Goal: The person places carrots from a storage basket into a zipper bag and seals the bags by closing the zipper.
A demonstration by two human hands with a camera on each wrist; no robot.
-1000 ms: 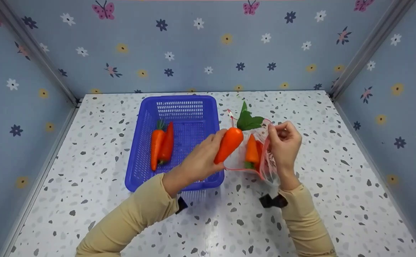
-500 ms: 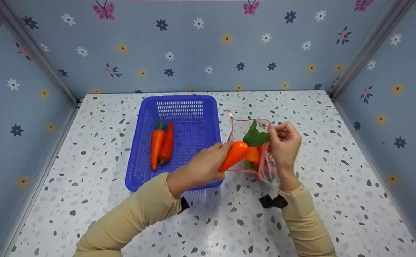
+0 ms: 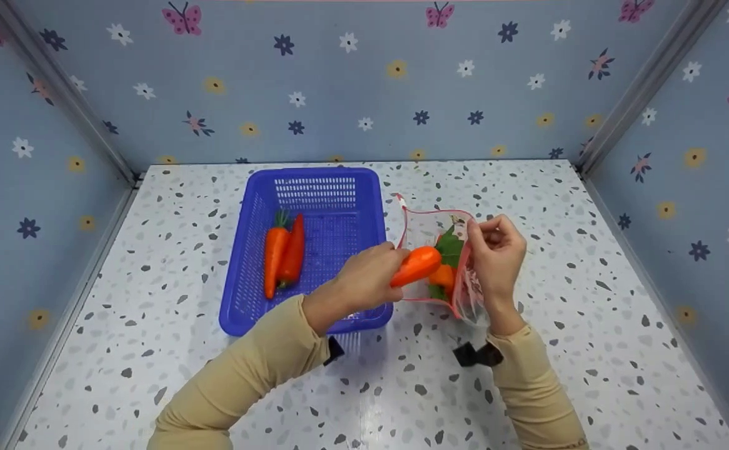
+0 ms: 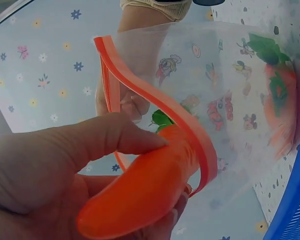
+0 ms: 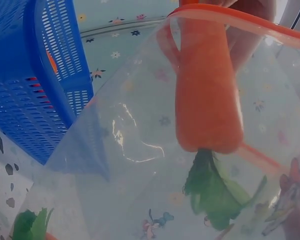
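Right of the frame's middle, the left hand [image 3: 367, 278] grips the carrot [image 3: 419, 265] and the right hand [image 3: 499, 256] pinches the bag [image 4: 190, 65], best held wide so the leaves [image 5: 212, 192] don't catch.

it looks like a small work booth: flowered panels [image 3: 327, 69] stand at nine, twelve and three o'clock around a speckled surface [image 3: 589, 275], grey metal posts [image 3: 646, 81] at ten and two.
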